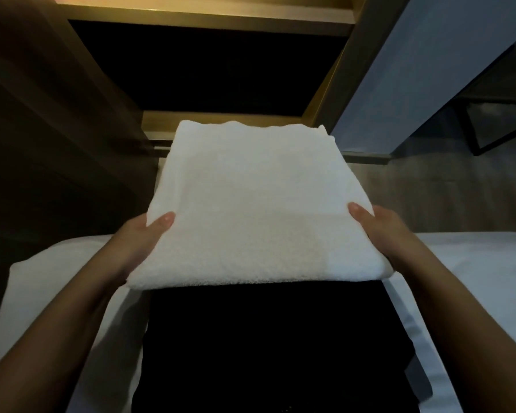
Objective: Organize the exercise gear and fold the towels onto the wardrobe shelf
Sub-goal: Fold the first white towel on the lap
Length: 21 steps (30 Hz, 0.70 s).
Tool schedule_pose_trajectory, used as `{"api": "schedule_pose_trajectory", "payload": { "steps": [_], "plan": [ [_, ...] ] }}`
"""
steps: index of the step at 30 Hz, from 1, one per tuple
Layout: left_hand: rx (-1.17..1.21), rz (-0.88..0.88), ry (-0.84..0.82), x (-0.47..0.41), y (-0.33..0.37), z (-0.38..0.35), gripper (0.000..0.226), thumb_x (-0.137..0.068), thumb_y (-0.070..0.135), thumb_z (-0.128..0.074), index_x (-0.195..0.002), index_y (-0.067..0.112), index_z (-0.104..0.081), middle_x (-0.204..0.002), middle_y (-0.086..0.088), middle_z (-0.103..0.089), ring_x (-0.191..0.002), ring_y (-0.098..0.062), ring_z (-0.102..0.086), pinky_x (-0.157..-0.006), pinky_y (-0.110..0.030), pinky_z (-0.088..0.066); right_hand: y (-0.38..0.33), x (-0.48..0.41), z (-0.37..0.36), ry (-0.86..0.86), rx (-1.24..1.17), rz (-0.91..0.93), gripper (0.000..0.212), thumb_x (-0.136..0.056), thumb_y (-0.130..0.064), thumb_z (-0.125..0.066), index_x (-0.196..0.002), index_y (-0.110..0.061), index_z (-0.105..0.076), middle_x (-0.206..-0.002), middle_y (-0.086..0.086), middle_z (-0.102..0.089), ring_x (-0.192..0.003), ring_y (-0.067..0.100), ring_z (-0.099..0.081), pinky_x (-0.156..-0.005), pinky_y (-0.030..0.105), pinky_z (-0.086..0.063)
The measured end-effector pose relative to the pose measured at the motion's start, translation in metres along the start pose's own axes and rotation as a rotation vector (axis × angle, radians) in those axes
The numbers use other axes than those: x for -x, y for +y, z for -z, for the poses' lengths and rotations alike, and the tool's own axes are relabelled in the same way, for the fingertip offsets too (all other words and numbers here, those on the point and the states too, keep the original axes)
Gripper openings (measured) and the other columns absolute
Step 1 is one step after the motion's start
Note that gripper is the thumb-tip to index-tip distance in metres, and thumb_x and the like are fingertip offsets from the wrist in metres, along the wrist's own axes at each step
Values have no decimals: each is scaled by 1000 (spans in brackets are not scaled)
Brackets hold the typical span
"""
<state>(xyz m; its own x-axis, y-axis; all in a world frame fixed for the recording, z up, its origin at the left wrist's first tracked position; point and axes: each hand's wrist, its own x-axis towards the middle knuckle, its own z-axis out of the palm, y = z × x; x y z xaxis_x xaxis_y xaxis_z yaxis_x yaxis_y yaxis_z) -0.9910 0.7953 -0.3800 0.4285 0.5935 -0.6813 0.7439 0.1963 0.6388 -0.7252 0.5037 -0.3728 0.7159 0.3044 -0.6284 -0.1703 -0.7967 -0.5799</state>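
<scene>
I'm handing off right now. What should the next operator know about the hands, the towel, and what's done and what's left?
Left hand: grips the left edge of the white towel, thumb on top.
Right hand: grips the right edge, thumb on top.
Towel: folded flat and held in the air in front of the wardrobe shelf, not yet resting on it.
Done: this towel is folded.
Left: slide it onto the shelf. No exercise gear can be made out in this view, so check on it.
</scene>
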Motion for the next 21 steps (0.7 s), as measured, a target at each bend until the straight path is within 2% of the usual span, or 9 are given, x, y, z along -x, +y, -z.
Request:
{"api": "schedule_pose_trajectory", "payload": {
  "steps": [3,5,8,10,12,13,16,18,21],
  "plan": [
    [31,110,-148,-1,3,6,43,-85,53,-57,-114,21,-58,-109,-4,-65,-100,-26,-62,-84,-41,-48,-2,-1,-1,-93,-12,-93,60,-93,-61,-42,-128,-14,-52,-115,6,-58,-98,22,-55,-84,39,-39],
    [55,128,-216,-6,13,10,58,-74,60,-61,-117,21,-61,-119,-6,-65,-110,-30,-61,-85,-40,-47,-11,-7,2,-133,-62,-157,60,-89,-69,-38,-121,-19,-51,-110,4,-58,-96,23,-56,-85,42,-39],
    [69,83,-37,-30,32,-1,73,-84,70,-50,-135,17,-52,-138,-10,-54,-126,-32,-52,-91,-39,-43,-37,-23,-1,-53,-111,-150,57,-91,-71,-32,-117,-23,-49,-107,2,-55,-87,21,-55,-85,43,-40],
    [33,88,84,-51,50,-14,69,-88,70,-44,-132,18,-51,-131,-9,-57,-115,-32,-56,-91,-42,-43,-53,-36,-8,-5,-80,-105,57,-93,-68,-32,-122,-22,-51,-112,3,-53,-91,23,-54,-87,44,-41],
    [-41,136,145,-64,54,-19,58,-89,69,-44,-114,18,-52,-103,-6,-59,-86,-26,-57,-74,-41,-44,-57,-43,-11,41,-38,-87,54,-94,-65,-36,-120,-20,-53,-113,4,-56,-93,25,-55,-84,43,-43],
    [-67,154,154,-67,49,-18,55,-88,69,-45,-106,18,-51,-94,-5,-57,-78,-24,-55,-65,-38,-43,-52,-44,-11,58,-40,-88,53,-94,-63,-39,-118,-18,-53,-115,6,-59,-93,26,-57,-83,41,-44],
    [-90,189,138,-64,32,-12,53,-87,69,-48,-102,18,-53,-88,-4,-58,-75,-25,-56,-53,-33,-39,-33,-43,-9,40,-75,-135,62,-95,-59,-43,-130,-8,-53,-127,15,-58,-105,32,-58,-87,41,-44],
    [-87,201,123,-62,29,-11,55,-87,69,-47,-106,18,-53,-88,-3,-58,-76,-25,-56,-55,-33,-41,-31,-42,-7,1,-38,-159,67,-94,-61,-41,-133,-8,-50,-127,15,-58,-106,33,-57,-89,43,-44],
    [-71,211,90,-73,46,-10,58,-86,71,-47,-108,18,-54,-95,-7,-59,-82,-26,-57,-67,-39,-44,-47,-51,-3,-68,-65,-186,68,-90,-71,-35,-125,-16,-54,-120,11,-60,-101,30,-59,-92,46,-47]
  ]
}}
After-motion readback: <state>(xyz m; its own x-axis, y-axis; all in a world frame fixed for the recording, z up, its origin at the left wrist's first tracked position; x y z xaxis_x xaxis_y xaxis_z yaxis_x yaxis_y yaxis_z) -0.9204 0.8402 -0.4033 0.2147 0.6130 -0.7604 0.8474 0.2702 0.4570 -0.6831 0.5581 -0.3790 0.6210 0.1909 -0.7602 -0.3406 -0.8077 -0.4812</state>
